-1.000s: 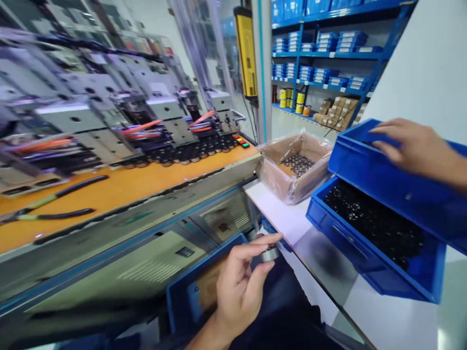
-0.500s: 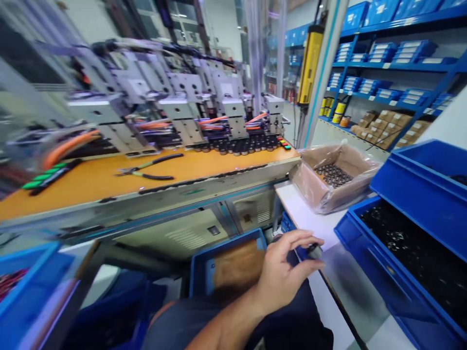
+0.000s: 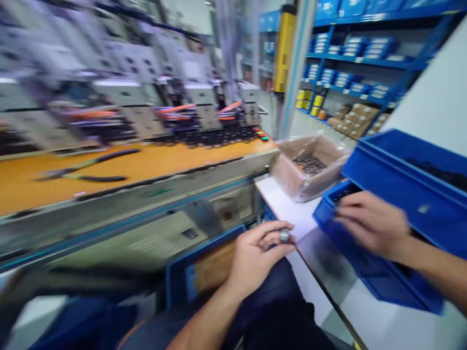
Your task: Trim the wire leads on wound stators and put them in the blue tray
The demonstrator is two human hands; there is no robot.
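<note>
Drop risk: left hand (image 3: pixel 255 255) only pinches the small metal ring part (image 3: pixel 284 236) at its fingertips, just off the counter (image 3: pixel 288 211) edge, so a slip sends it into the gap below; right hand (image 3: pixel 368 224) is curled over the lower blue bin (image 3: pixel 386 287), too blurred to tell its grip.

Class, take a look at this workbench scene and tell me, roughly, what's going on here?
A seated person works with bare hands. The left hand pinches a small metal part in its fingertips above the lap. The right hand is at the near end of the lower blue bin; blur hides whether it grips anything. A cardboard box of dark parts stands on the white table, and pliers lie on the orange bench.
</note>
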